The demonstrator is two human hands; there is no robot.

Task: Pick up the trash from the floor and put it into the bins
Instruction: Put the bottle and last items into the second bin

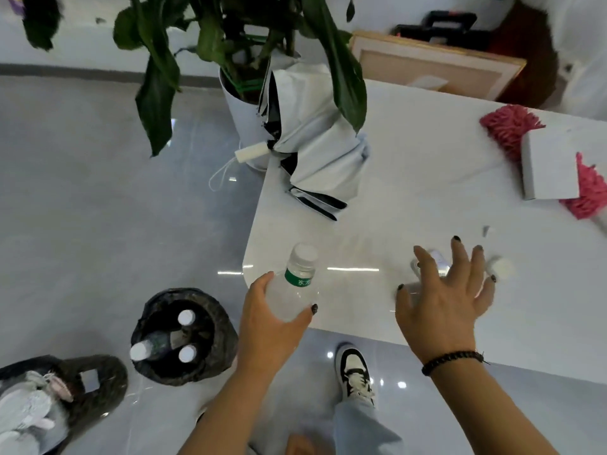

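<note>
Bottle (pixel 297 284) in the left hand (pixel 272 323), gripped low, hangs at the tabletop (pixel 427 178) edge beside the bin (pixel 184 336) (three bottles inside). Right hand (pixel 443 303), fingers spread, reaches over something clear, blurred. Attention split between hands risks dropping the bottle wide of the bin.

Bright, even indoor light, cool white cast. Small specular spots and short streaks on the glossy floor (pixel 98 208) near the shoe (pixel 356 372); long thin glare lines across the white surface (pixel 427 192) near its front corner. Surface close to overexposed, little texture visible. Shadows soft and faint. Right hand (pixel 443 297) motion-blurred, fingers (pixel 460 254) smeared; item under it indistinct. Left hand (pixel 272 320) and bottle (pixel 295 284) sharper. Wide-angle bending of straight edges; plant (pixel 230 44) and frame corners soft.
</note>
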